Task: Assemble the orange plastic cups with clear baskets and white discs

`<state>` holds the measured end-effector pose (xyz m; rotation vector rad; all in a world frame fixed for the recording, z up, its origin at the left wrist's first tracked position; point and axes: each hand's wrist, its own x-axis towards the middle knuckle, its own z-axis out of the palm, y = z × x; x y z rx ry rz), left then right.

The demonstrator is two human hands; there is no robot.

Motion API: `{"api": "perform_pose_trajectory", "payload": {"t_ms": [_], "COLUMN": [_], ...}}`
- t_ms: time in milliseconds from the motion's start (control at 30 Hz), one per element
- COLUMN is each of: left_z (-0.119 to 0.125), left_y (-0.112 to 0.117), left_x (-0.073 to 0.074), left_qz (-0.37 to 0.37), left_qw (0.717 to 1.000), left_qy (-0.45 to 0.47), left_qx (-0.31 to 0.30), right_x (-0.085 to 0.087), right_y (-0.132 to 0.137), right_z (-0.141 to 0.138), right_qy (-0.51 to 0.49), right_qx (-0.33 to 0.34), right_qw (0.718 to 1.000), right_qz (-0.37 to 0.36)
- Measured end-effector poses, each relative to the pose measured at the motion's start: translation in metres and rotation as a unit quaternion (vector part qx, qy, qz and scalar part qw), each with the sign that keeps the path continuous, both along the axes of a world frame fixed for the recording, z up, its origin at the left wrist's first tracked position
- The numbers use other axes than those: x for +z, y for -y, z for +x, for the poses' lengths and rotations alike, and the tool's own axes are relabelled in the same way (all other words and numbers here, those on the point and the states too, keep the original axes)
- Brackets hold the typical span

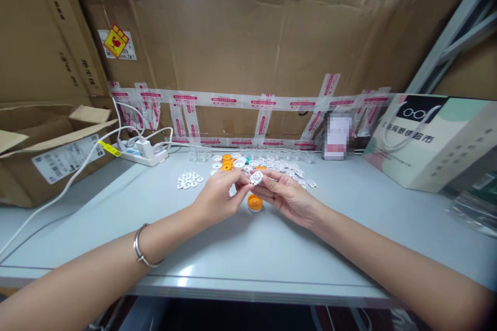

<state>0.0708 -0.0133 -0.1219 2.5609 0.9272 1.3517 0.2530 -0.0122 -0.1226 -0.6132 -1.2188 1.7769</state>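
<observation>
Both hands meet over the middle of the grey table (349, 217). My left hand (217, 194) and my right hand (287, 196) pinch a small white plastic piece (256, 178) between their fingertips. My left wrist wears a silver bracelet (140, 253). Just below the hands an orange cap (254, 202) sits on the table. Behind them lies a pile of orange and white caps (233, 161) and small white pieces (287, 168). A cluster of white discs (189, 179) lies to the left.
A white power strip (142, 154) with cables lies at the back left beside an open cardboard box (46, 150). A taped cardboard wall (252, 51) closes the back. A printed carton (430, 139) stands at the right. Several small clear vials (200, 154) stand at the back.
</observation>
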Motion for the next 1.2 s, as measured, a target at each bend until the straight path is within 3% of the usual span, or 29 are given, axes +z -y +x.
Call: {"api": "perform_pose_trajectory", "payload": {"t_ms": [133, 333, 567, 767, 1200], "left_z": [0.002, 0.005, 0.002, 0.004, 0.006], "left_y": [0.002, 0.001, 0.001, 0.002, 0.0], "left_x": [0.0, -0.003, 0.001, 0.0, -0.002], "left_qz": [0.012, 0.043, -0.077, -0.095, -0.055], "left_qw": [0.999, 0.997, 0.996, 0.994, 0.996], "left_qy": [-0.026, -0.051, 0.034, 0.057, 0.071], "left_qx": [0.026, 0.046, 0.003, -0.014, -0.012], "right_x": [0.003, 0.005, 0.003, 0.001, -0.005], "right_y": [0.004, 0.01, 0.007, 0.0, -0.008], "right_z": [-0.002, -0.007, -0.005, -0.002, -0.001], "right_qy": [0.016, 0.056, 0.086, 0.133, 0.052], "right_qx": [-0.001, -0.063, -0.083, -0.097, -0.09], "right_qw": [1.0, 0.996, 0.984, 0.97, 0.989], "right_qz": [0.0, 0.034, 0.132, 0.181, 0.102]}}
